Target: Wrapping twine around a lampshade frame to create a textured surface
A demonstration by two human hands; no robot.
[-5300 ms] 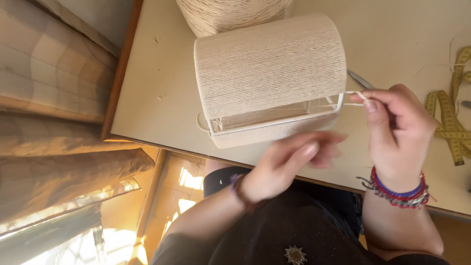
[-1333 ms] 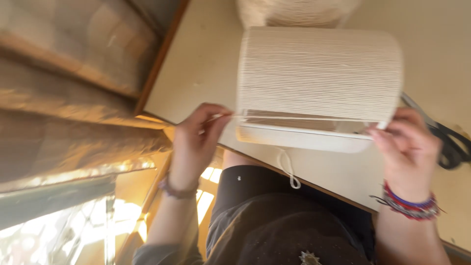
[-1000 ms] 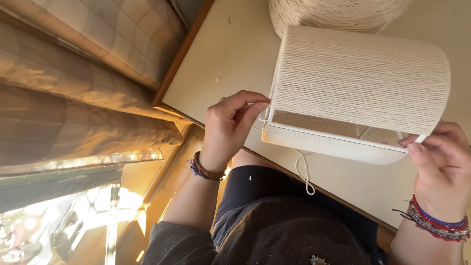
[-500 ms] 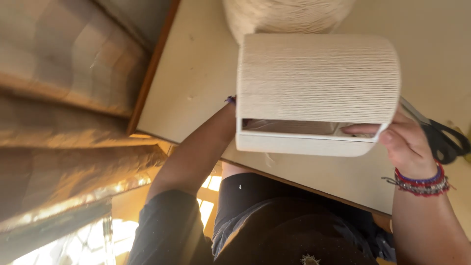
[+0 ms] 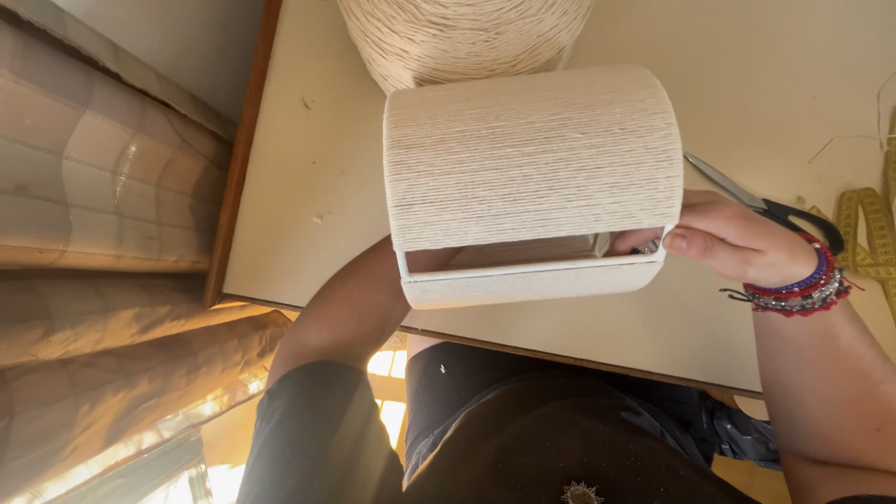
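Lowest in the frame was the person's dark top, with both forearms rising from it. The left forearm went up behind the lampshade point(image 5: 532, 159) at frame centre, so the hand itself was hidden and I could not tell how it gripped. The right hand point(image 5: 723, 243), beaded bracelets point(image 5: 793, 289) at the wrist, pinched the shade's lower right rim, thumb outside and fingertips tucked into the unwound gap.

The shade, a frame wound tightly with cream cord, was held just above the near edge of the table point(image 5: 308, 205). It looked light and hollow, firm at the rims but yielding across the windings, so the rims seemed the safest hold. Nothing showed inside it.

Further up lay scissors point(image 5: 765, 201), a yellow tape measure point(image 5: 863, 233) at right, and a big cone of cord point(image 5: 462, 37) at the top.
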